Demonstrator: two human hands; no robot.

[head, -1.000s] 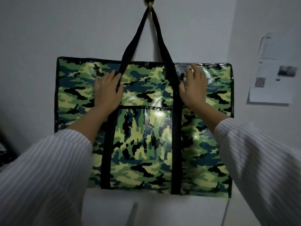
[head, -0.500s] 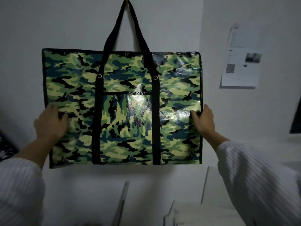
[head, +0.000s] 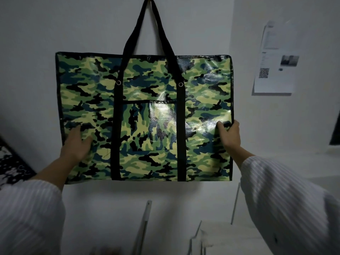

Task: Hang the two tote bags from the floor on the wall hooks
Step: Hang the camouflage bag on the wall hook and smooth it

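Note:
A large camouflage tote bag (head: 143,115) with black straps hangs flat against the white wall. Its handles (head: 147,24) run up to a hook at the top edge of the view, where the hook itself is barely seen. My left hand (head: 77,144) lies flat on the bag's lower left part, fingers spread. My right hand (head: 230,135) grips the bag's right edge, thumb on the front. A second tote bag is not in view.
A printed paper sheet (head: 274,59) is stuck on the side wall to the right. White boards or frames (head: 217,227) lean below the bag, with a thin white strip (head: 145,221). A dark patterned fabric (head: 11,162) shows at the left edge.
Both hands slid from the bag's top down to its lower sides. The view pulled back, so the whole bag shows hanging.

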